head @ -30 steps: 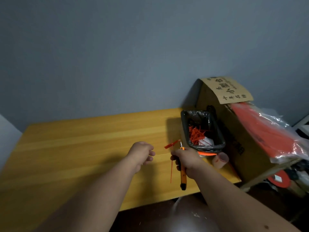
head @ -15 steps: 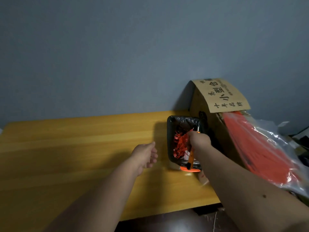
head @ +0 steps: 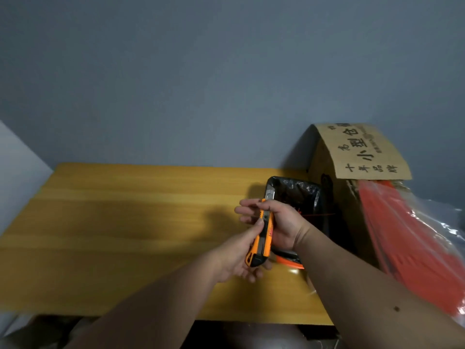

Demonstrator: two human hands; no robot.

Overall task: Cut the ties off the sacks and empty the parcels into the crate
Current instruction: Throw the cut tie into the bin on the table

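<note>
An orange utility knife (head: 264, 233) stands nearly upright above the wooden table (head: 125, 235), its short blade tip pointing up. My right hand (head: 279, 222) wraps its upper body from the right. My left hand (head: 241, 255) cups the lower end, thumb resting on the slider. Behind the hands sits a small bin lined with a black bag (head: 302, 190); a thin red tie (head: 317, 214) lies across its inside. No sack, parcel or crate is in view.
A cardboard box (head: 352, 157) with printed characters stands at the table's right end against the grey wall. A clear plastic bag of red ties (head: 415, 248) hangs out of it toward me. The table's front edge runs just below my forearms.
My right hand dropped the cut red tie into the bin and drew back with the knife. My left hand, empty before, has come over and taken hold of the knife's lower end.
</note>
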